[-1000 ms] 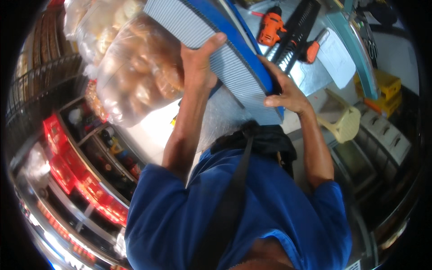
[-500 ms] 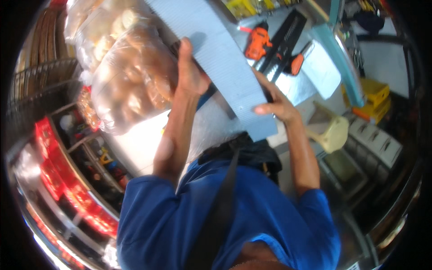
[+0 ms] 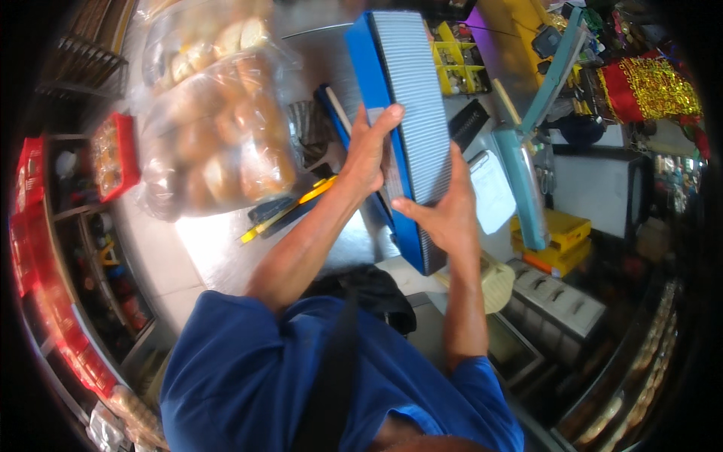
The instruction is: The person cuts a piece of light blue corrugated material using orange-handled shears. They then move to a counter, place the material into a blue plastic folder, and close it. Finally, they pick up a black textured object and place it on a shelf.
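Both my hands hold a long pleated air filter point(image 3: 414, 83) with a blue frame and pale grey pleats, raised above a shiny metal table point(image 3: 207, 245). My left hand point(image 3: 367, 154) grips its left blue side, with the thumb over the edge onto the pleats. On the lower right side, my right hand point(image 3: 450, 215) is closed around it, the thumb reaching across the pleats toward the blue frame. The filter stands tilted, its far end leaning left. Beneath my left forearm lies a tool with a yellow edge point(image 3: 294, 211).
Clear plastic bags of bread-like rolls point(image 3: 218, 135) fill the table's left side. A red tray point(image 3: 117, 158) stands beyond them. To the right are a yellow divided box point(image 3: 456, 64), a teal metal arm point(image 3: 518, 181), a white sheet point(image 3: 491, 192) and stacked yellow cases point(image 3: 557, 233).
The filter has turned and become more upright, so its blue side now shows. Both hands have moved with it and stay on it. The orange tool seen earlier is out of sight.
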A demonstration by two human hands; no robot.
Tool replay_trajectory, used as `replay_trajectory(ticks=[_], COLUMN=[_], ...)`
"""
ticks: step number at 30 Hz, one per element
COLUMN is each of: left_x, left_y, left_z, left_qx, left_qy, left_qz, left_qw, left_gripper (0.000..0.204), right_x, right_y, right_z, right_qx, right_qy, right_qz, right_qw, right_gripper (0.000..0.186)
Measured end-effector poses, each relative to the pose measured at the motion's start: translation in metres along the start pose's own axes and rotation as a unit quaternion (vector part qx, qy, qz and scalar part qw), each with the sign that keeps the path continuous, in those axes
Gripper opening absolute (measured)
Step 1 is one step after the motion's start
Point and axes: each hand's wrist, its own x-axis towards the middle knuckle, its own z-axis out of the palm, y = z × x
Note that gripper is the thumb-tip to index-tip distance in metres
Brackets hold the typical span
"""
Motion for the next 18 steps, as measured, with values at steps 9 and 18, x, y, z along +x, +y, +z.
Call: replay_trajectory(ticks=[9, 18], left_x=[-0.004, 0.002], left_y=[0.013, 0.012], left_z=[0.016, 0.011], left_qx=[0.001, 0.041], left_qy=[0.008, 0.023], left_qz=[0.02, 0.018], left_qw=[1.0, 0.999], left_gripper=[0.075, 0.098], right_x=[0.003, -0.01], right_y=[0.016, -0.012], right_z=[-0.003, -0.041], right_qx=[0.148, 0.252], right_qy=[0.006, -0.033], right_qz=[0.017, 0.039], right_qw=[0.989, 0.966], right_gripper=[0.099, 0.083])
